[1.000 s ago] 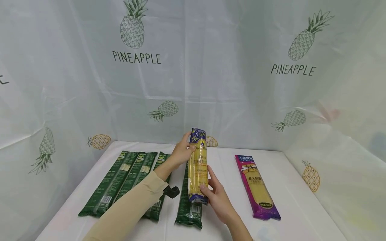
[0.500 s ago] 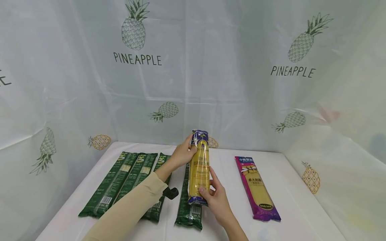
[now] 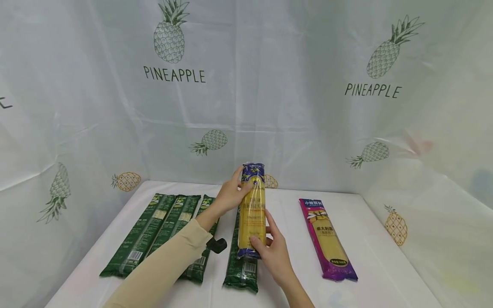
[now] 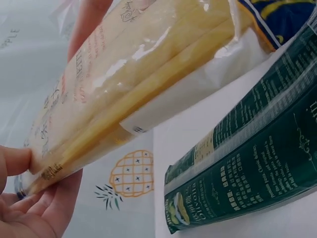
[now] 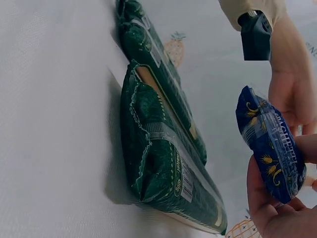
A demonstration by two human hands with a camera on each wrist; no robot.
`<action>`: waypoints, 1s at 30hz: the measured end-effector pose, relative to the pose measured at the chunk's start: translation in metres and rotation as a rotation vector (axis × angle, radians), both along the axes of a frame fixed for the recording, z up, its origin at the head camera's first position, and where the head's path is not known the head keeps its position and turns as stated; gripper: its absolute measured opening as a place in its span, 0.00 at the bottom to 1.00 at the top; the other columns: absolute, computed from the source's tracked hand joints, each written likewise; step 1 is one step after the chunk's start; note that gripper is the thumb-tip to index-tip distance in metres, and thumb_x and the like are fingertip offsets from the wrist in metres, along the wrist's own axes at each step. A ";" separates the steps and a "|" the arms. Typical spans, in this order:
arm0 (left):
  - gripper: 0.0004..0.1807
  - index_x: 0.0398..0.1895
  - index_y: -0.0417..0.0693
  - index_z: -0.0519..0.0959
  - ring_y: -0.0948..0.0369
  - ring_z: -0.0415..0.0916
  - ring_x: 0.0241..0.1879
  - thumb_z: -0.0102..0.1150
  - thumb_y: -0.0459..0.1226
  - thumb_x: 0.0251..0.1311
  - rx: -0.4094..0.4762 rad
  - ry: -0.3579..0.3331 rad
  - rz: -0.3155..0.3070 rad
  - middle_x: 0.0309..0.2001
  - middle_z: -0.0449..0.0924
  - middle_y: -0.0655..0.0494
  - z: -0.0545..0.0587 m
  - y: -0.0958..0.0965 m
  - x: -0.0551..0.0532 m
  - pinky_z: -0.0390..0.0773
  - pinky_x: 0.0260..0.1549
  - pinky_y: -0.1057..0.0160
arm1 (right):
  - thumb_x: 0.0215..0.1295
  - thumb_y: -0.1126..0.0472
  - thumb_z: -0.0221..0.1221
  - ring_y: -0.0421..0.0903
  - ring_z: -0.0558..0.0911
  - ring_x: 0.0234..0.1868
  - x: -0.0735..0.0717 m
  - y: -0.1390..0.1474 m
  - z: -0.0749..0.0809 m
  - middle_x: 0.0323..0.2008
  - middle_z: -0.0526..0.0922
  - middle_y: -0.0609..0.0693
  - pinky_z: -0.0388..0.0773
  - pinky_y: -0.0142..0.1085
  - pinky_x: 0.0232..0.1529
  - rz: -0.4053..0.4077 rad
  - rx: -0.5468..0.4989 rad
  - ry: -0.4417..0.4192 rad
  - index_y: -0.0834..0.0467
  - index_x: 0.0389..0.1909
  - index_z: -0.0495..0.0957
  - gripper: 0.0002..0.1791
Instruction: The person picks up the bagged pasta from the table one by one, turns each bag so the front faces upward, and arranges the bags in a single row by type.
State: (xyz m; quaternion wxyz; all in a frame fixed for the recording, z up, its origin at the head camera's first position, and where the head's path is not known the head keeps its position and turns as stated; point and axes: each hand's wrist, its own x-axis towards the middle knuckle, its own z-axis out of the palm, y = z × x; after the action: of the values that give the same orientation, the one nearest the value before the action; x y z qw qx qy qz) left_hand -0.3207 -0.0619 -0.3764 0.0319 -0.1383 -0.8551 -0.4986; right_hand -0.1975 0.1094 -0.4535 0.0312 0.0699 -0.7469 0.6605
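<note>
Both hands hold a yellow spaghetti packet (image 3: 252,214) with blue ends, tilted up above the table. My left hand (image 3: 230,194) grips its upper left edge, thumb across the front. Lower down, my right hand (image 3: 275,252) pinches the right edge near the bottom end. Beneath the packet lies a green spaghetti packet (image 3: 241,273), partly covered by it. The left wrist view shows the yellow packet (image 4: 129,79) between thumb and fingers, apart from the green packet (image 4: 242,148). Its blue end (image 5: 272,148) is held by the right fingers in the right wrist view.
Several more green packets (image 3: 135,239) lie side by side on the left of the white table (image 3: 285,282), partly behind the left sleeve (image 3: 165,265). A pink and purple pasta packet (image 3: 327,239) lies on the right. A pineapple-print curtain (image 3: 269,107) hangs behind and around the sides.
The yellow packet turns slightly between the hands and shifts a little up and left since half a second ago. Both hands keep their hold; the packets on the table stay put.
</note>
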 end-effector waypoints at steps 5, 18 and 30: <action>0.42 0.88 0.63 0.48 0.48 0.83 0.54 0.58 0.45 0.80 0.063 -0.067 -0.001 0.62 0.81 0.42 -0.005 -0.003 -0.003 0.83 0.51 0.45 | 0.74 0.58 0.68 0.50 0.87 0.46 0.001 0.002 0.004 0.53 0.74 0.61 0.87 0.38 0.45 0.033 0.053 -0.028 0.39 0.86 0.52 0.48; 0.40 0.88 0.61 0.48 0.50 0.85 0.52 0.54 0.39 0.82 0.251 -0.196 -0.011 0.67 0.78 0.38 -0.006 -0.006 -0.002 0.83 0.55 0.45 | 0.78 0.50 0.62 0.51 0.85 0.49 0.003 0.032 0.013 0.62 0.70 0.65 0.88 0.48 0.47 0.262 -0.035 -0.217 0.35 0.87 0.45 0.47; 0.40 0.89 0.56 0.42 0.41 0.77 0.66 0.50 0.45 0.84 0.127 -0.196 -0.119 0.75 0.69 0.36 -0.009 0.000 0.004 0.77 0.62 0.38 | 0.73 0.65 0.66 0.48 0.84 0.42 0.007 0.036 0.009 0.52 0.75 0.61 0.80 0.34 0.33 0.186 -0.049 -0.178 0.44 0.87 0.52 0.48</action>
State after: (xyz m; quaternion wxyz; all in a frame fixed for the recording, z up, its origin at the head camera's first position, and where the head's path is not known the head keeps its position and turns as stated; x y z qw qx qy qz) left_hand -0.3172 -0.0622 -0.3852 -0.0729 -0.1371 -0.8111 -0.5640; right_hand -0.1905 0.1455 -0.4448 -0.0951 0.0792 -0.7208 0.6820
